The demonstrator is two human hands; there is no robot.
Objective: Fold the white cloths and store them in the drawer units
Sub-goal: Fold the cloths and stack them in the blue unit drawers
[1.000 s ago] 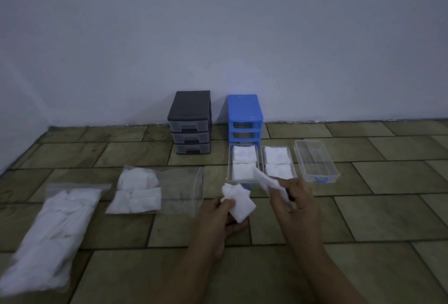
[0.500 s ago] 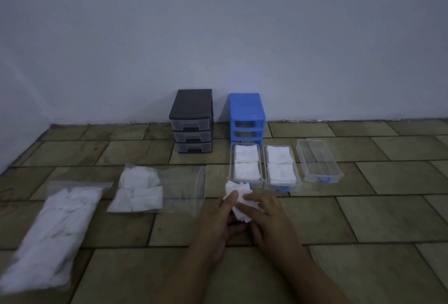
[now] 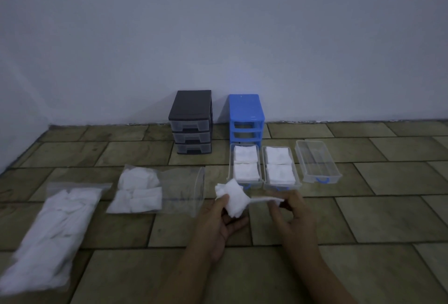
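Softly crumpled white cloth — both hands pinching.

Blurred left bag is cut off; blue unit's bottom slot seems hidden

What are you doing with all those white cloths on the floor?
A person is holding a white cloth above the tiled floor, the left hand gripping the bunched part and the right hand pinching a corner pulled out sideways. Two clear drawers in front of the blue drawer unit hold folded cloths; a third drawer is empty. Two plastic bags of cloths lie to the left.
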